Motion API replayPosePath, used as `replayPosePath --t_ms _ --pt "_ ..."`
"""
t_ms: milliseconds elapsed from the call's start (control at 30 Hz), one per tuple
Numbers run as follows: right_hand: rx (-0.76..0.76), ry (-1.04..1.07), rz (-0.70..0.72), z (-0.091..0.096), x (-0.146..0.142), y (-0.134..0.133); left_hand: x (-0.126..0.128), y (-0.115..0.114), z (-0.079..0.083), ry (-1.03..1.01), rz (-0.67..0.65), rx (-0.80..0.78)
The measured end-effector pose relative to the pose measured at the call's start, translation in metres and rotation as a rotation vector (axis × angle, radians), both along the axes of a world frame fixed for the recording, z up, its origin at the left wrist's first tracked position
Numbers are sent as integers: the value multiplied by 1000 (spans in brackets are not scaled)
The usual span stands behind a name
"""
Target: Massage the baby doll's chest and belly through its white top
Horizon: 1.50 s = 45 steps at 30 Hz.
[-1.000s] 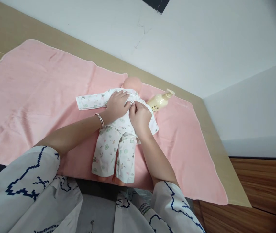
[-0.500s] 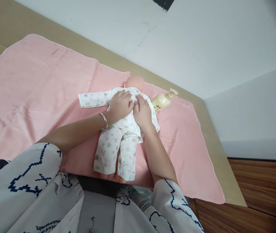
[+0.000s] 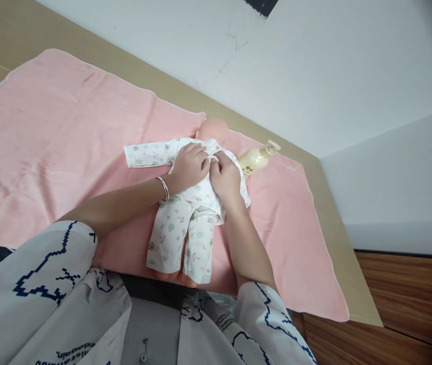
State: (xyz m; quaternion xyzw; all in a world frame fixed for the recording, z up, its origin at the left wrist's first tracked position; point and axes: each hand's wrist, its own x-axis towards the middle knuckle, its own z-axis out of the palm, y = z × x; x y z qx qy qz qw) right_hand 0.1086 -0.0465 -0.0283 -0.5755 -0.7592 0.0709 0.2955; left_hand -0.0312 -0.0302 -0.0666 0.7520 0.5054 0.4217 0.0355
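A baby doll lies on its back on a pink towel, dressed in a white printed baby suit. My left hand, with a bracelet at the wrist, rests on the doll's chest with its fingers curled into the suit's front. My right hand sits beside it on the chest and pinches the suit's front edge near the collar. The fingertips of both hands meet at the middle of the chest. One sleeve of the suit stretches out flat to the left.
A cream pump bottle lies on its side on the towel just right of the doll's head. The towel covers a beige table set against a white wall. Wooden flooring shows at the lower right.
My right hand has slid up the doll's chest toward the collar and closed in a pinch on the suit's edge. The left hand has hardly moved.
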Motion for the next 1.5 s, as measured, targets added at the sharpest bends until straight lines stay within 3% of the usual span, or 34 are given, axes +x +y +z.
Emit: replayPosePath --t_ms 200,467,833,1067,1200,1500 --pt "-4 -15 17 -5 4 14 2 -3 1 16 15 0" --pt "60 -141 -170 -1 -18 -14 3 -2 10 23 146 -119" --pt "-43 -27 -53 -13 6 20 0 -6 14 97 47 -113" --pt "22 -143 -143 -2 -13 -8 2 -4 12 91 133 -119" --pt "23 -217 -161 3 -18 -18 -1 2 12 95 96 -121" --pt "-71 -49 -121 -1 6 16 -2 0 18 190 30 -72"
